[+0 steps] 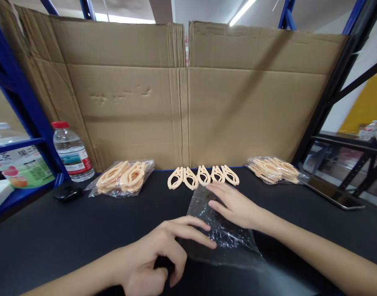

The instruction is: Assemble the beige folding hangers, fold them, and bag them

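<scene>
A clear plastic bag (228,242) lies flat on the black table in front of me. My left hand (164,250) is over its left side, with two fingers stretched onto the film and the others bent. Flat across the bag's upper part rests my right hand (234,203), fingers extended, near the row beyond it. That row consists of several cream plastic loop-shaped pieces (190,179), which look like folded travel hangers. More such pieces fill a clear bag at the left (123,179) and another at the right (273,169).
A water bottle (72,152) with a red cap stands at the left, behind a black computer mouse (67,192). At the right lies a dark phone-like slab (334,193). Cardboard sheets (139,111) wall off the table's back, between blue and black rack posts.
</scene>
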{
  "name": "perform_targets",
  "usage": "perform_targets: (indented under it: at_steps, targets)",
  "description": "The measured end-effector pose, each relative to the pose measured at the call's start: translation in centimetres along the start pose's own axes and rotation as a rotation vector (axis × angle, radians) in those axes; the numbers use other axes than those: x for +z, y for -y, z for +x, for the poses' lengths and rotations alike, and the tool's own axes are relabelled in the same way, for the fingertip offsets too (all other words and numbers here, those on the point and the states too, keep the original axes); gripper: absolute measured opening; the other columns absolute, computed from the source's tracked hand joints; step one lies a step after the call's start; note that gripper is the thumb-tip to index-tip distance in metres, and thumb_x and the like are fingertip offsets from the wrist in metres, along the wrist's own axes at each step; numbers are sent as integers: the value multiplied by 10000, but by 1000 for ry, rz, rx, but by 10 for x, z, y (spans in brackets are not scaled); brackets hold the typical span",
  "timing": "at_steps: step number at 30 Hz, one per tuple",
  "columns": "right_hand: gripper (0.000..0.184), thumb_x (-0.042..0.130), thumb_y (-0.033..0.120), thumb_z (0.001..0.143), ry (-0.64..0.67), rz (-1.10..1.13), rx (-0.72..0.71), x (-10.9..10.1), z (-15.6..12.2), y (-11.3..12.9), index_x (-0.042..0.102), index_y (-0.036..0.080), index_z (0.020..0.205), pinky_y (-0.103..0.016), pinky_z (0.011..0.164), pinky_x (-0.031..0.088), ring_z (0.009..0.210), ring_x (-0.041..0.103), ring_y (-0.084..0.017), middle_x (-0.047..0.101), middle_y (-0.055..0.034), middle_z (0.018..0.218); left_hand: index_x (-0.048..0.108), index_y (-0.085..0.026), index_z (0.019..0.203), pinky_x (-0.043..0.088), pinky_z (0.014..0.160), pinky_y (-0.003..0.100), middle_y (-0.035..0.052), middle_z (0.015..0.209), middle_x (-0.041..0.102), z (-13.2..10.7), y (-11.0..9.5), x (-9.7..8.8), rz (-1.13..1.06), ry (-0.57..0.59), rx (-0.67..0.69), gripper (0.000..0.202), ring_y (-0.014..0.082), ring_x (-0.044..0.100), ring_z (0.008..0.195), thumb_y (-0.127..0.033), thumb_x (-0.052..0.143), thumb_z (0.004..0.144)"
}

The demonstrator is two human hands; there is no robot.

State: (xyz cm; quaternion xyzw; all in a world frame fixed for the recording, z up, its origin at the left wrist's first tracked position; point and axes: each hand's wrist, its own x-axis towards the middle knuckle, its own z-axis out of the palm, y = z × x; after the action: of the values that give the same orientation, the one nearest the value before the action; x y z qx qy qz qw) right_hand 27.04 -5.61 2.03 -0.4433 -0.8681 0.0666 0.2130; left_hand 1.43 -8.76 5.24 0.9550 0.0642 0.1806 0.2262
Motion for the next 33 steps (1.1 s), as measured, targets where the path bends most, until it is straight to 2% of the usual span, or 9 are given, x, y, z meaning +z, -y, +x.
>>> perform_targets:
  at_steps: [3, 7, 10, 14, 20, 23, 26, 30, 33]
  targets:
    - [637, 330, 498, 964, 195, -43, 26, 8, -4, 9, 367, 50, 1416, -516, 1139, 180, 1400, 218, -312, 332, -194, 1479, 611, -189, 666, 501, 885, 366, 54, 1147, 664, 7, 3, 4, -157, -194, -115, 266, 235, 613, 1022, -185, 411, 841]
    - [654, 329, 544, 954, 260, -52, -37, 18, -4, 11, 286, 135, 1464, -585, 1129, 57, 1424, 91, -326, 224, -152, 1529, 609, -174, 934, 499, 848, 310, 68, 1002, 676, 14, 17, 17, -58, -351, -303, 156, 175, 623, 905, -185, 456, 905]
    - [636, 319, 553, 956, 250, -30, -83, 23, 0, 9, 254, 193, 1476, -638, 1099, -5, 1425, 74, -332, 218, -134, 1534, 589, -185, 1021, 477, 909, 346, 68, 1029, 643, 18, 23, 24, 27, -250, -241, 184, 197, 583, 982, -158, 529, 850]
    - [589, 342, 510, 962, 268, -55, -97, 23, 2, 10, 250, 236, 1476, -657, 1083, -10, 1425, 59, -338, 199, -122, 1542, 500, -193, 1218, 387, 1056, 421, 110, 1292, 503, 17, 22, 29, 117, -95, -193, 496, 261, 445, 1223, -211, 667, 751]
    - [514, 374, 277, 957, 246, 57, -133, 21, 4, 1, 299, 188, 1458, -553, 1130, 142, 1430, 113, -264, 219, -115, 1541, 265, -186, 1438, 322, 1097, 506, 154, 1492, 286, 11, 22, 35, 260, 3, -202, 689, 317, 263, 1377, -285, 588, 837]
    - [431, 354, 151, 919, -19, 132, -148, 15, 10, -23, 502, 202, 1321, -469, 1100, 305, 1346, 350, -210, 420, -97, 1440, 260, -190, 1441, 352, 1086, 487, 147, 1505, 272, 10, 22, 37, 265, -8, -219, 693, 310, 283, 1373, -299, 588, 841]
    - [511, 325, 18, 829, -261, -8, -141, 2, 17, -66, 588, 220, 1218, -479, 1091, 322, 1280, 433, -203, 569, -77, 1290, 316, -193, 1405, 355, 1092, 459, 135, 1484, 319, 10, 20, 36, 257, -29, -237, 639, 285, 315, 1359, -274, 595, 837]
    - [789, 328, -96, 648, -79, -256, -6, -14, 19, -124, 429, 164, 1386, -508, 1095, 293, 1408, 210, -256, 389, -95, 1467, 462, -200, 1260, 380, 1078, 430, 122, 1401, 434, 10, 17, 35, 276, -72, -149, 402, 257, 383, 1312, -186, 529, 864]
    - [965, 315, -135, 552, 95, -306, 82, -17, 16, -146, 320, 215, 1451, -507, 1088, 293, 1425, 133, -282, 238, -76, 1539, 566, -201, 1059, 407, 1058, 394, 102, 1329, 506, 10, 16, 35, 304, -77, -48, 244, 244, 425, 1274, -99, 460, 864]
